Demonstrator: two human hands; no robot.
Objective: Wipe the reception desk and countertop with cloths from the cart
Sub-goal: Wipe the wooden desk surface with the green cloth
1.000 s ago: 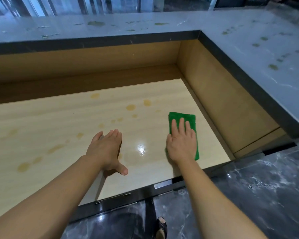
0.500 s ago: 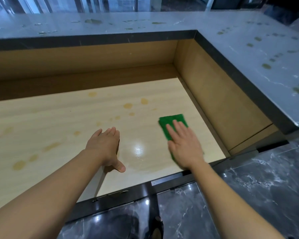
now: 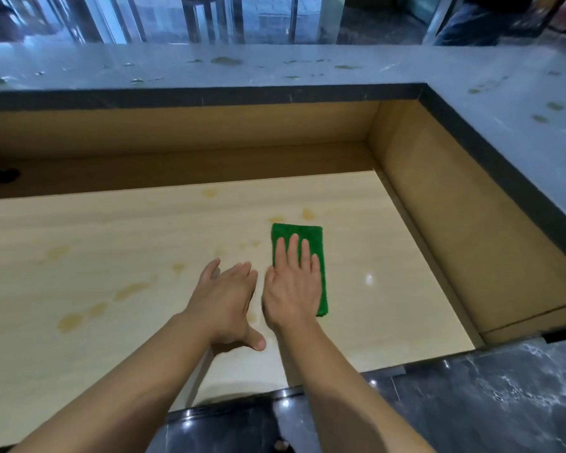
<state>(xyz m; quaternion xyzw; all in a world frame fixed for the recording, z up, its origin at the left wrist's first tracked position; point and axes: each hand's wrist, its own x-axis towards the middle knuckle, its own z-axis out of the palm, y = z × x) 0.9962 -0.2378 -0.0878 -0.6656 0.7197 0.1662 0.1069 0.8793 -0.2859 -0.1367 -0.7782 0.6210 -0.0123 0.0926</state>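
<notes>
Right hand [image 3: 293, 289] flat and open on a green cloth [image 3: 312, 253], left hand [image 3: 224, 299] open, empty, beside it, spotty wooden bench [image 3: 111, 289]

Under the right hand [image 3: 291, 289] lies a green cloth [image 3: 311, 237], folded, with a soft, napped, matt pile. It rests on the desk [image 3: 144, 243], a pale wood-grain laminate, smooth and glossy enough to throw a bright glint just right of the cloth; dull amber stains [image 3: 69, 322] mottle it to the left of the left hand [image 3: 224, 305]. Beyond the fingers, the walls [image 3: 471, 256] are darker matt wood-look panel. Above them the countertop [image 3: 307, 70] is grey veined stone, smooth, spotted with stains, with a dark edge. The floor [image 3: 504, 403] is polished dark marble.
</notes>
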